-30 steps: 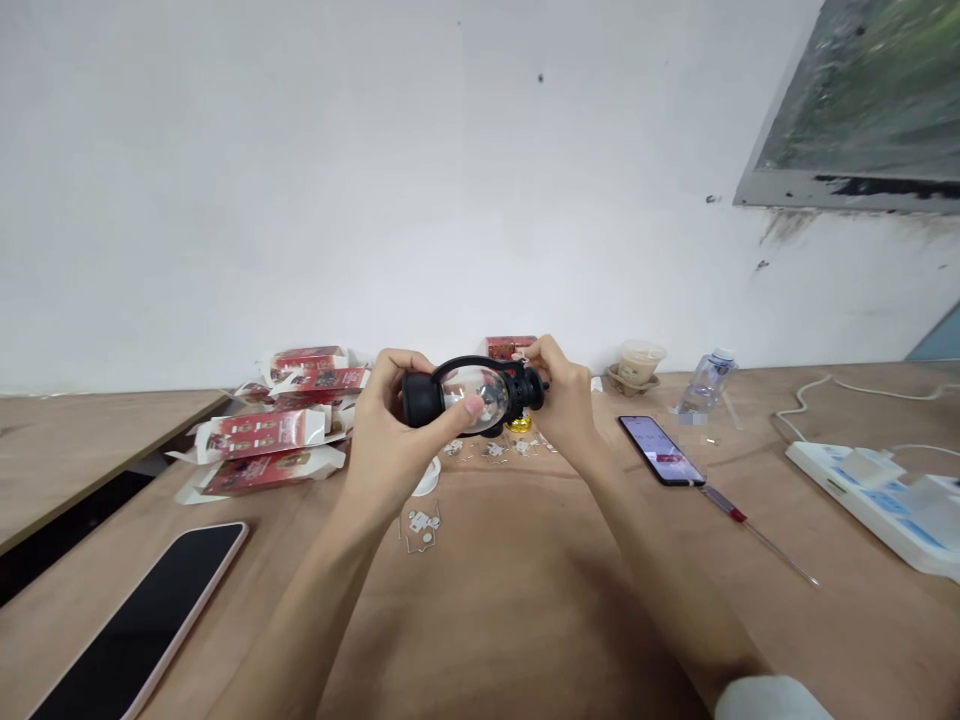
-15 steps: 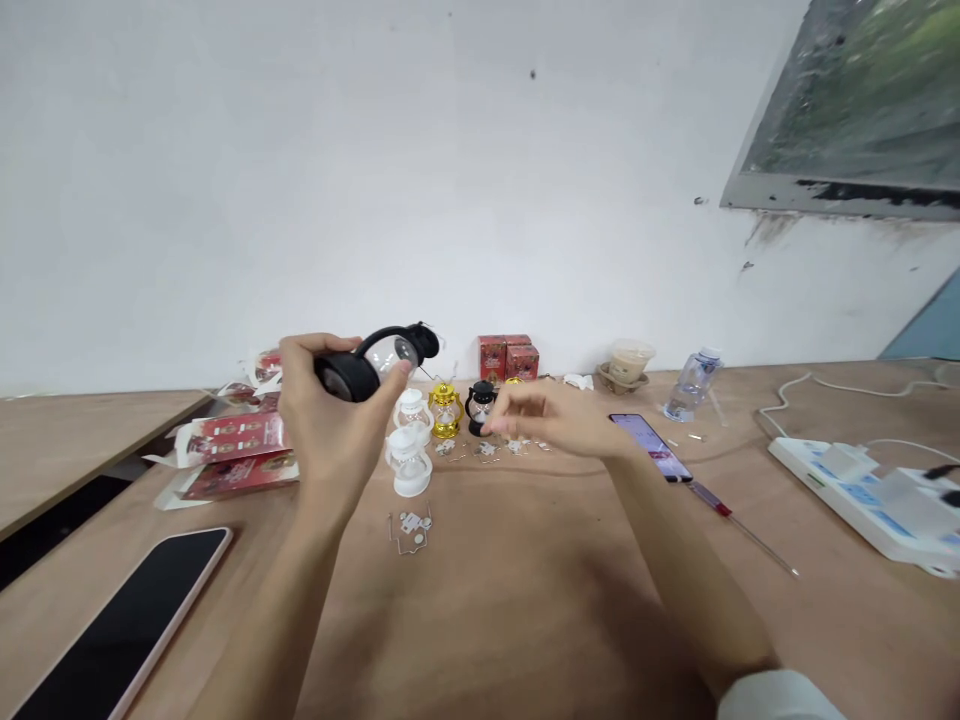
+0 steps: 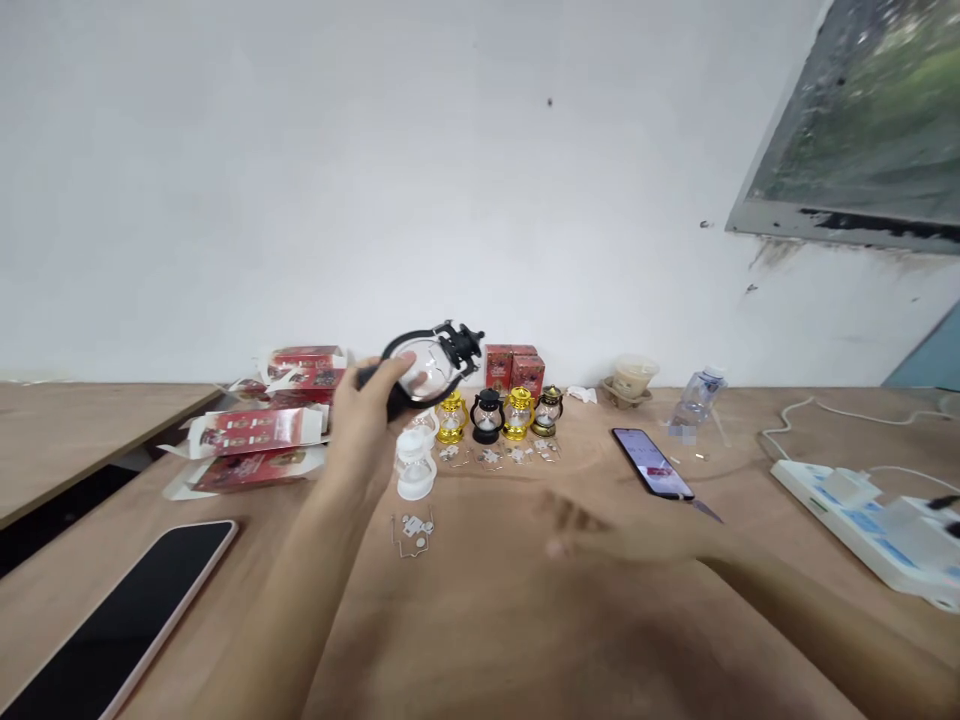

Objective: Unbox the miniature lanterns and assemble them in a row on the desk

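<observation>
My left hand (image 3: 365, 423) grips a small black toy lantern (image 3: 429, 368) with a clear globe, held tilted above the wooden table (image 3: 495, 620). Just below it stand two white lanterns (image 3: 415, 465). Behind them is a row of gold and black mini lanterns (image 3: 501, 414). My right hand (image 3: 600, 535) is blurred, low over the table, flat with fingers apart and nothing in it. Small clear plastic parts (image 3: 411, 529) lie between the two hands.
Opened red boxes (image 3: 259, 435) lie at the left, two shut red boxes (image 3: 514, 369) by the wall. A black phone (image 3: 127, 620) lies near left, a lit phone (image 3: 651, 463) and a screwdriver at right. A cup (image 3: 634, 378), bottle (image 3: 694, 398) and power strip (image 3: 862, 505) sit further right.
My right hand let go of the black lantern and dropped back toward me over the table. My left hand carried the lantern left, then forward above the white lanterns.
</observation>
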The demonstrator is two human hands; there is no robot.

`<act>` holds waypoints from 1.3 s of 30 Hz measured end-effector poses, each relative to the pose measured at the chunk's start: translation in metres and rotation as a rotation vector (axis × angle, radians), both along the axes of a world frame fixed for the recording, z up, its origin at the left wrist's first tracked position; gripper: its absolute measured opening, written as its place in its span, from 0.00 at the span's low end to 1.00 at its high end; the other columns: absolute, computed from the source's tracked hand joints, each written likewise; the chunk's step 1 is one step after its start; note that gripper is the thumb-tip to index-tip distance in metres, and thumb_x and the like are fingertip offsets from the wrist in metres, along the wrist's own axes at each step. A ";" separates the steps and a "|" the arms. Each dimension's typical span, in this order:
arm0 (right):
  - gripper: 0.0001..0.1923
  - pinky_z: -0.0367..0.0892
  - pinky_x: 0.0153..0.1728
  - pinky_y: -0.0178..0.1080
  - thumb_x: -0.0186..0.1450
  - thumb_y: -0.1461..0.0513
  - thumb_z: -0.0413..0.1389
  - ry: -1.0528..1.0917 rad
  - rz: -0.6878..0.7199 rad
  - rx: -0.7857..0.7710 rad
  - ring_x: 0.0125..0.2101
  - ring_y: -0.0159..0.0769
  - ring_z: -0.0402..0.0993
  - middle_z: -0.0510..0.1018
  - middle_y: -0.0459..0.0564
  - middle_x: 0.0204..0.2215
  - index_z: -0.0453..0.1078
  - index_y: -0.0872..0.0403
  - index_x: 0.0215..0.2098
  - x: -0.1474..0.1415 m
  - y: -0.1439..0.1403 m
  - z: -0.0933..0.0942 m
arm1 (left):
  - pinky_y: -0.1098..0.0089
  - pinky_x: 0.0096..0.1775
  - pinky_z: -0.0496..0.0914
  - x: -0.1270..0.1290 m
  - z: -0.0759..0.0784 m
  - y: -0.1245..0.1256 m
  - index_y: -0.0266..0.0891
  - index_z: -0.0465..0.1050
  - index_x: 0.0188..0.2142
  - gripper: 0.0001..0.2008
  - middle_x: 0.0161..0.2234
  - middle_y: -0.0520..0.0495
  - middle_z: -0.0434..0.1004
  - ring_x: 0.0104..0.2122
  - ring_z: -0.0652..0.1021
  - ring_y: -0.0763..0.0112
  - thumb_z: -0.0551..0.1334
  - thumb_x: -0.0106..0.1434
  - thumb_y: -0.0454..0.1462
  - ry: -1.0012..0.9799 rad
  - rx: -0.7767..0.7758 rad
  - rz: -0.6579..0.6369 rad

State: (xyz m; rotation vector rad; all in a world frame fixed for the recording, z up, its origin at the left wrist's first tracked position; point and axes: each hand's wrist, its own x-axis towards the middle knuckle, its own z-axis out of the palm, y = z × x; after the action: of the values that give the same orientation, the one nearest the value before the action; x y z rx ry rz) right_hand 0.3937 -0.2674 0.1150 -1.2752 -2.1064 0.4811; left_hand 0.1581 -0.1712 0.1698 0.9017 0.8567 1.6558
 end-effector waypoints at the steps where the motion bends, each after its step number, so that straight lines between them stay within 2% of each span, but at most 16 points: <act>1: 0.19 0.72 0.27 0.36 0.58 0.54 0.61 0.079 0.027 -0.127 0.28 0.31 0.75 0.77 0.49 0.38 0.69 0.48 0.47 -0.009 0.009 0.000 | 0.69 0.30 0.71 0.006 -0.003 -0.001 0.38 0.64 0.30 0.17 0.31 0.50 0.69 0.30 0.72 0.71 0.69 0.43 0.38 -0.042 -0.043 -0.053; 3: 0.34 0.73 0.34 0.40 0.55 0.54 0.63 0.309 -0.004 -0.228 0.37 0.35 0.75 0.71 0.55 0.49 0.59 0.47 0.57 -0.028 0.029 -0.001 | 0.69 0.30 0.72 0.017 -0.010 -0.003 0.38 0.64 0.30 0.15 0.32 0.48 0.70 0.32 0.73 0.70 0.67 0.45 0.38 -0.093 -0.115 -0.128; 6: 0.47 0.73 0.40 0.46 0.50 0.54 0.66 0.637 -0.115 -0.190 0.43 0.40 0.73 0.64 0.59 0.55 0.49 0.46 0.61 -0.050 0.051 -0.003 | 0.71 0.29 0.73 0.032 -0.025 -0.008 0.38 0.63 0.30 0.12 0.34 0.49 0.68 0.33 0.73 0.70 0.63 0.48 0.39 -0.095 -0.154 -0.153; 9: 0.47 0.71 0.44 0.47 0.46 0.55 0.68 0.817 -0.138 -0.114 0.45 0.41 0.73 0.65 0.57 0.54 0.50 0.47 0.59 -0.062 0.061 -0.001 | 0.73 0.28 0.72 0.046 -0.041 -0.014 0.41 0.61 0.32 0.12 0.35 0.52 0.66 0.34 0.72 0.72 0.62 0.50 0.39 -0.033 -0.111 -0.147; 12: 0.38 0.68 0.50 0.47 0.48 0.54 0.67 0.889 -0.181 -0.020 0.46 0.40 0.72 0.72 0.53 0.49 0.56 0.49 0.52 -0.061 0.064 0.004 | 0.72 0.30 0.73 0.055 -0.055 -0.016 0.43 0.57 0.36 0.15 0.38 0.51 0.67 0.35 0.73 0.72 0.62 0.54 0.43 0.064 -0.032 -0.284; 15: 0.35 0.67 0.51 0.48 0.48 0.55 0.67 0.876 -0.223 0.051 0.48 0.41 0.71 0.73 0.53 0.47 0.58 0.50 0.50 -0.048 0.067 0.009 | 0.68 0.32 0.73 0.056 -0.062 -0.011 0.43 0.58 0.39 0.17 0.43 0.47 0.67 0.38 0.74 0.68 0.59 0.58 0.49 0.262 0.139 -0.419; 18: 0.39 0.67 0.50 0.47 0.46 0.56 0.69 0.782 -0.165 0.101 0.50 0.42 0.70 0.72 0.53 0.49 0.57 0.49 0.52 -0.031 0.070 0.009 | 0.62 0.43 0.71 0.050 -0.067 -0.001 0.41 0.61 0.41 0.14 0.44 0.44 0.69 0.44 0.73 0.64 0.56 0.62 0.48 0.535 0.327 -0.468; 20: 0.42 0.67 0.50 0.47 0.45 0.58 0.69 0.695 -0.178 0.122 0.50 0.42 0.69 0.70 0.53 0.51 0.57 0.49 0.54 -0.022 0.072 0.001 | 0.57 0.50 0.66 0.046 -0.072 0.003 0.40 0.62 0.43 0.14 0.46 0.42 0.70 0.49 0.71 0.60 0.58 0.61 0.45 0.730 0.368 -0.440; 23: 0.41 0.68 0.49 0.48 0.43 0.60 0.69 0.630 -0.258 0.064 0.47 0.43 0.71 0.71 0.53 0.50 0.59 0.50 0.53 -0.015 0.078 -0.023 | 0.52 0.54 0.62 0.042 -0.089 -0.002 0.38 0.59 0.48 0.20 0.50 0.37 0.66 0.53 0.67 0.54 0.60 0.58 0.40 1.001 0.358 -0.249; 24: 0.40 0.67 0.49 0.49 0.43 0.60 0.69 0.636 -0.264 0.031 0.47 0.43 0.71 0.72 0.53 0.48 0.60 0.51 0.51 -0.015 0.080 -0.034 | 0.52 0.54 0.62 0.040 -0.096 -0.006 0.37 0.58 0.49 0.20 0.50 0.37 0.65 0.53 0.67 0.54 0.58 0.58 0.38 1.080 0.387 -0.202; 27: 0.38 0.67 0.50 0.49 0.42 0.60 0.69 0.660 -0.219 -0.058 0.48 0.45 0.71 0.74 0.53 0.47 0.62 0.53 0.49 -0.021 0.086 -0.066 | 0.54 0.49 0.66 0.031 -0.116 -0.020 0.37 0.59 0.49 0.17 0.46 0.39 0.66 0.48 0.69 0.56 0.54 0.59 0.34 1.312 0.543 -0.164; 30: 0.39 0.69 0.45 0.47 0.43 0.58 0.69 0.651 -0.157 -0.112 0.46 0.45 0.72 0.74 0.53 0.47 0.61 0.52 0.51 -0.034 0.087 -0.088 | 0.58 0.42 0.68 0.018 -0.127 -0.028 0.39 0.62 0.46 0.16 0.41 0.42 0.66 0.42 0.70 0.58 0.51 0.58 0.31 1.559 0.641 -0.141; 32: 0.37 0.69 0.45 0.46 0.46 0.58 0.68 0.604 -0.105 -0.078 0.46 0.44 0.72 0.74 0.53 0.47 0.61 0.52 0.52 -0.042 0.086 -0.095 | 0.60 0.39 0.68 0.013 -0.130 -0.029 0.40 0.65 0.43 0.14 0.38 0.43 0.67 0.39 0.70 0.59 0.51 0.58 0.30 1.724 0.642 -0.142; 35: 0.32 0.64 0.50 0.47 0.48 0.60 0.67 0.488 -0.072 0.036 0.49 0.44 0.70 0.73 0.53 0.48 0.64 0.53 0.50 -0.050 0.086 -0.099 | 0.61 0.39 0.67 0.009 -0.128 -0.029 0.40 0.66 0.39 0.10 0.37 0.43 0.69 0.38 0.71 0.59 0.51 0.58 0.30 1.901 0.585 -0.174; 39: 0.31 0.62 0.52 0.47 0.49 0.64 0.66 0.417 -0.042 0.049 0.49 0.44 0.69 0.74 0.53 0.48 0.66 0.52 0.50 -0.049 0.088 -0.103 | 0.61 0.38 0.66 0.008 -0.117 -0.034 0.40 0.66 0.38 0.07 0.37 0.44 0.72 0.37 0.74 0.59 0.54 0.58 0.35 1.941 0.567 -0.242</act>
State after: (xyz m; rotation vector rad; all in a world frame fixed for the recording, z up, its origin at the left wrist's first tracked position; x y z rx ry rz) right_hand 0.3446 -0.1798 0.0120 -1.0809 -1.7288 0.6143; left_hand 0.1658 -0.2051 0.0529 2.9384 1.2887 0.2904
